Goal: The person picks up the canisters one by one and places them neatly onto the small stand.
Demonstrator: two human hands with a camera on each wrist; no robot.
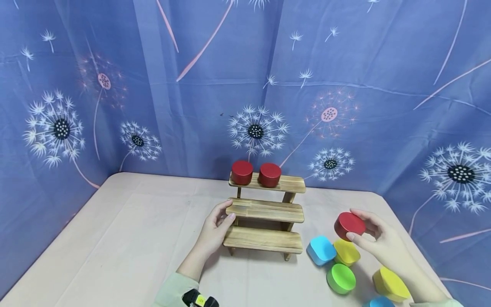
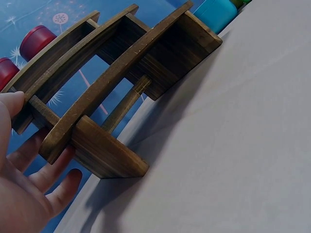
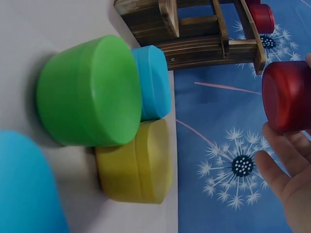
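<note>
A three-step wooden shelf stands on the beige table. Two red round blocks sit side by side on its top step. My left hand holds the left end of the middle step, thumb on top and fingers reaching round the side panel. To the right of the shelf, my right hand grips a third red round block, lifted above the table and tilted. In the right wrist view this red block is at the right edge, pinched between thumb and fingers.
Loose blocks lie in front of the right hand: a blue one, a yellow one, a green one, another yellow and another blue. A blue dandelion-print curtain closes off the back and sides.
</note>
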